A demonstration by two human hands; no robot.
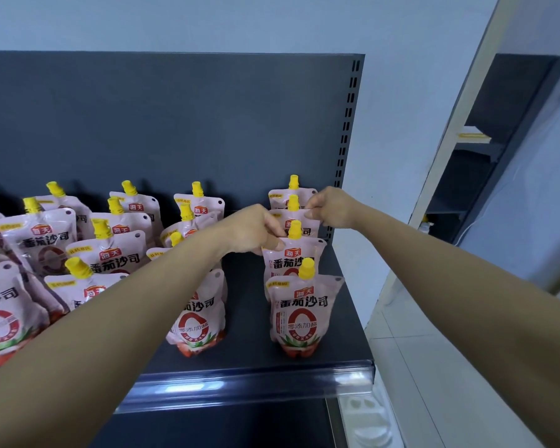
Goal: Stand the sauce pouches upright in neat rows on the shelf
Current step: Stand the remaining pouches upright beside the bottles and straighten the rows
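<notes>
Straightening the right-hand row of sauce pouches on the shelf (249, 334)

At the left, pouches (46, 240) lean unevenly and need tidying. Centre rows stand roughly upright. The left hand (253, 229) pinches the third pouch (291, 253) of the far-right row; the right hand (328, 206) pinches the pouch behind it (296, 218).

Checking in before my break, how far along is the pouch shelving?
Mostly done: four right-hand pouches stand in a row, front pouch upright. The left hand and right hand pinch the third pouch by its top corners. Left: tidying the leaning far-left pouches.
</notes>
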